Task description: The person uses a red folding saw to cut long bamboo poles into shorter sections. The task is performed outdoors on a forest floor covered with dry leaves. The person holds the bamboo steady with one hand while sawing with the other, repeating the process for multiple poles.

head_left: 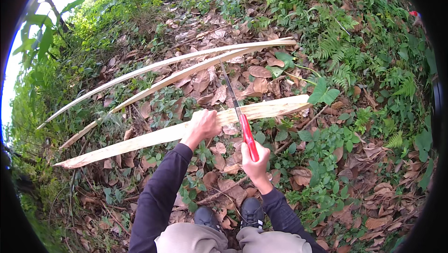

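Note:
A long pale wooden board with rough ends lies slantwise in front of me, its right end farther off than its left. My left hand is closed over the board near its middle. In my right hand is the red handle of a hand saw, gripped just on the near side of the board. The saw's long narrow blade crosses the board to the right of my left hand and points away from me; its teeth are too fine to make out.
Beyond the board, two long thin wooden strips lie on the ground, meeting at their right ends. Dry brown leaves and low green plants cover the ground. My shoes stand close by on the near side. Thin sticks lie among the leaves.

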A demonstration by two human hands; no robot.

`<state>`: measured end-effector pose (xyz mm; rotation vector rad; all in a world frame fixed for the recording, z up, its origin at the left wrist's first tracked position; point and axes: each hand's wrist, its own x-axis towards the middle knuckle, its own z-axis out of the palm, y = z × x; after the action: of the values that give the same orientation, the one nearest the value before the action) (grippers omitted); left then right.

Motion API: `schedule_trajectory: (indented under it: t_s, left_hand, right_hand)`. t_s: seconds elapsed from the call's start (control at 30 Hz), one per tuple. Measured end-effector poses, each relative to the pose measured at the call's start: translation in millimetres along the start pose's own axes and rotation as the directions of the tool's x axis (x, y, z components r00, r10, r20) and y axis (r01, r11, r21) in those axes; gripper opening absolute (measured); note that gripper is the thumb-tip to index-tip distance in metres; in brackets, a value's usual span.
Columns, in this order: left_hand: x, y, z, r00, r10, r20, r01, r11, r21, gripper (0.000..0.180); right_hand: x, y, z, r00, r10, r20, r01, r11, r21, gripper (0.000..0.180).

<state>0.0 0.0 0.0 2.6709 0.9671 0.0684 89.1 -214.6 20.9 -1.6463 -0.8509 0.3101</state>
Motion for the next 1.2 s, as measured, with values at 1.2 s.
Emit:
schedule_trajectory:
  t_s: [1.2]
  left_hand:
    - [25, -37, -18, 0.994, -0.104, 0.034, 0.104, 0.994, 0.023, 0.033]
  right_hand:
    - [-82, -36, -45, 0.996, 0.036, 0.084, -0.035, 0.999, -0.022, 0.015]
